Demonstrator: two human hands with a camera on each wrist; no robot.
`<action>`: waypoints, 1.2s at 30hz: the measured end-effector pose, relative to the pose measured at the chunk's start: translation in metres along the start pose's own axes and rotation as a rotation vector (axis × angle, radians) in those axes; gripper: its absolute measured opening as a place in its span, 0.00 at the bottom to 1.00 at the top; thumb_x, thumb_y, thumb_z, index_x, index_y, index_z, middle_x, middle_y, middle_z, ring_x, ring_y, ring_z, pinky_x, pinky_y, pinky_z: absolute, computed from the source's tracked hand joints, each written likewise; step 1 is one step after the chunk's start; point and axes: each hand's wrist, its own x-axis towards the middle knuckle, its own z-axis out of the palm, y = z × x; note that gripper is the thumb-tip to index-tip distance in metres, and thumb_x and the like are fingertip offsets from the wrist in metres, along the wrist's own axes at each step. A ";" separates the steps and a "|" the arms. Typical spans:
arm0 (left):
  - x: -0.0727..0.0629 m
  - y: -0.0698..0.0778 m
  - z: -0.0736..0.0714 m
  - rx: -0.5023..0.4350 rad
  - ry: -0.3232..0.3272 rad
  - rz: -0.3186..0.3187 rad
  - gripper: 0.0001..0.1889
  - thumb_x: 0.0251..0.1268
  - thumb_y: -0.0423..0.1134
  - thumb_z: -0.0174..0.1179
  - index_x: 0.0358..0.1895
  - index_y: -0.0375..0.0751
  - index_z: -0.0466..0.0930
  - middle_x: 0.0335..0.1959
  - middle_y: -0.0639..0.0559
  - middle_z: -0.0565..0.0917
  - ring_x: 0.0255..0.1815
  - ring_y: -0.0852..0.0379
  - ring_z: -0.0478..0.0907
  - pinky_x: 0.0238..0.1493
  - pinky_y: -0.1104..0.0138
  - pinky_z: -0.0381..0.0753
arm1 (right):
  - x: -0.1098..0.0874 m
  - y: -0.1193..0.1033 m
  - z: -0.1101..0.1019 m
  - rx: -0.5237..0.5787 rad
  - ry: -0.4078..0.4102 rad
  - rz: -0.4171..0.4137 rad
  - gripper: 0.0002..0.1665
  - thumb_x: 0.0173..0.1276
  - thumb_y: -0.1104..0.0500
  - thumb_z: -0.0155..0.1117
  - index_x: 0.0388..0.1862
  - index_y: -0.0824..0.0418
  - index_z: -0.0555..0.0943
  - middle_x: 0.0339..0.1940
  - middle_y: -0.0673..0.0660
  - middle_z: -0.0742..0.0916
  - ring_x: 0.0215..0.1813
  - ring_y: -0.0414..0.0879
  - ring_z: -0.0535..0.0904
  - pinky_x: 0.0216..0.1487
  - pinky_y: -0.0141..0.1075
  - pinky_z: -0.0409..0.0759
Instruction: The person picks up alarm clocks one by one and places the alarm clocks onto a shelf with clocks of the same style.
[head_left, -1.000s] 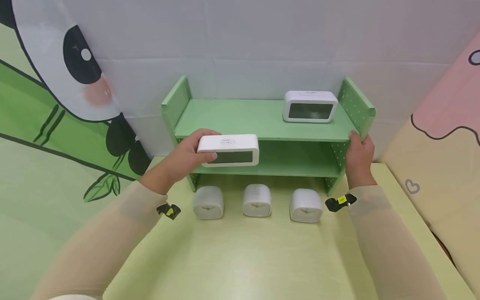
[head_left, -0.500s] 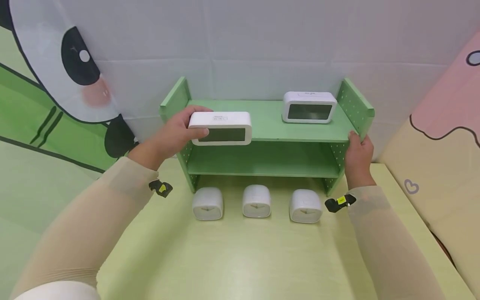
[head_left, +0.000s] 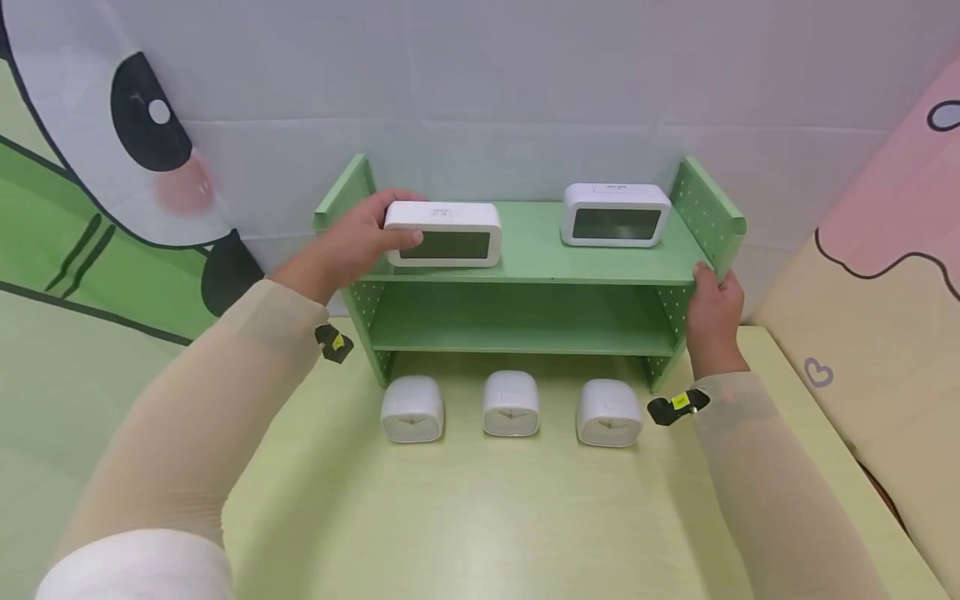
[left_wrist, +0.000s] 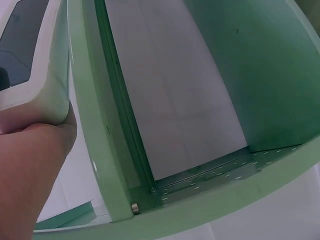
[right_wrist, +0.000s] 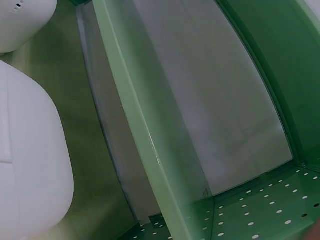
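My left hand (head_left: pixel 352 246) holds a white digital clock (head_left: pixel 467 215) by its left end, thumb across the dark display and fingers behind. This clock is at the left of the top board of a green two-tier shelf (head_left: pixel 532 254); in the left wrist view the clock (left_wrist: pixel 47 97) appears close to the board's front edge. At the other end, my right hand (head_left: pixel 716 325) grips the shelf's right side panel, with the thumb at the front corner of the top board. A second white digital clock (head_left: pixel 617 195) stands upright on the right of that board.
Three small white analog clocks, left (head_left: pixel 412 402), middle (head_left: pixel 511 398) and right (head_left: pixel 609 407), stand in a row on the light green table (head_left: pixel 480 517) before the shelf. A pale cloth wall (head_left: pixel 510 92) rises behind it. Cartoon-printed panels flank both sides.
My left hand has raised the digital clock from in front of the lower tier and brought it back over the left of the top board. My right hand keeps its grip on the shelf.
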 end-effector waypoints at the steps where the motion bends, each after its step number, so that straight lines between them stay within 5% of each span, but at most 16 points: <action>1: 0.002 -0.001 0.000 -0.005 0.000 -0.005 0.25 0.73 0.33 0.60 0.70 0.43 0.69 0.62 0.45 0.76 0.58 0.50 0.72 0.62 0.57 0.65 | 0.000 0.000 0.000 -0.001 -0.002 0.000 0.27 0.81 0.50 0.50 0.72 0.61 0.75 0.66 0.57 0.79 0.67 0.44 0.68 0.70 0.34 0.61; 18: 0.032 -0.011 -0.001 0.052 0.058 -0.092 0.26 0.74 0.43 0.62 0.71 0.48 0.70 0.65 0.50 0.73 0.63 0.52 0.65 0.68 0.55 0.60 | 0.003 0.004 -0.001 -0.062 -0.023 0.004 0.30 0.82 0.47 0.48 0.74 0.62 0.72 0.70 0.57 0.77 0.70 0.44 0.66 0.73 0.36 0.58; 36: 0.048 -0.021 0.005 -0.044 0.041 -0.050 0.24 0.71 0.36 0.62 0.68 0.40 0.72 0.63 0.48 0.72 0.61 0.52 0.68 0.64 0.59 0.65 | 0.001 0.002 -0.002 -0.062 -0.030 -0.019 0.30 0.82 0.48 0.47 0.74 0.61 0.72 0.69 0.57 0.78 0.69 0.43 0.66 0.73 0.36 0.58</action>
